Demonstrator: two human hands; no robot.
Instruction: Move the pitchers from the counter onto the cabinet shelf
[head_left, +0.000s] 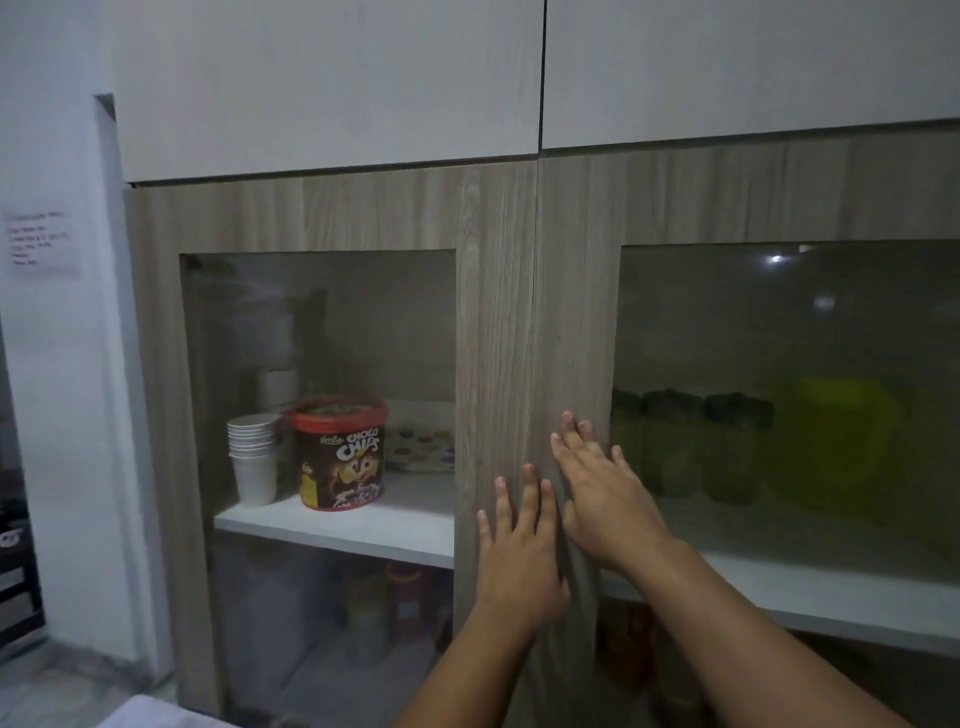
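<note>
A wood-grain cabinet with two glass-paned doors fills the view, both doors closed. My left hand (514, 551) lies flat, fingers spread, on the inner frame of the left door (493, 322). My right hand (605, 493) presses flat on the inner frame of the right door (576, 312), just beside the seam. Neither hand holds anything. Behind the right glass, several green-tinted pitcher-like containers with dark lids (691, 441) stand in a row on a white shelf (831, 587), next to a blurred yellow-green object (841, 431). No counter is in view.
Behind the left glass, a white shelf (363, 525) carries a stack of paper cups (253, 457), a red-lidded Choco Chips tub (340, 452) and a dotted plate (421, 449). Jars (395, 603) stand on the lower shelf. White upper cabinet doors (332, 78) hang above; a wall with a paper note (44, 241) is left.
</note>
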